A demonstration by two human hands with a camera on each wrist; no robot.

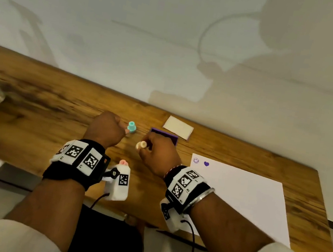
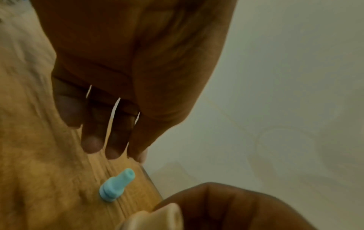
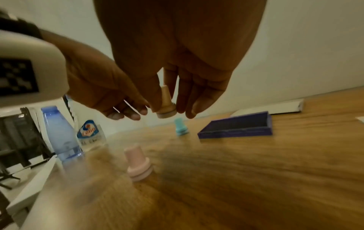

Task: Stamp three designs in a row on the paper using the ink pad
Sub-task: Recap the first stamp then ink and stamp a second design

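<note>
my right hand (image 1: pixel 158 152) pinches beige stamp (image 3: pixel 165 107) above surface (image 1: pixel 56 105), near purple ink pad (image 3: pixel 236 126). left hand (image 1: pixel 105 128) loose, holds nothing, w/ teal stamp (image 1: pixel 132 126) upright just beyond fingertips. paper (image 1: pixel 248 194) at right: smiley (image 1: pixel 195 160) + heart (image 1: pixel 206 163).

A person's two forearms show from above, each with a white sleeve (image 1: pixel 15 237) pushed up near the elbow. Each wrist wears a wide black band (image 1: pixel 67 175) carrying white padded blocks printed with black-and-white square code markers (image 1: pixel 75 151), and a small white camera housing (image 1: pixel 119 181) with its own marker hangs beside it, trailing a thin dark cable (image 1: pixel 98 198). The right wrist also has a silver bangle (image 1: pixel 200 197) and a red-and-white beaded thread (image 1: pixel 173 169).
</note>
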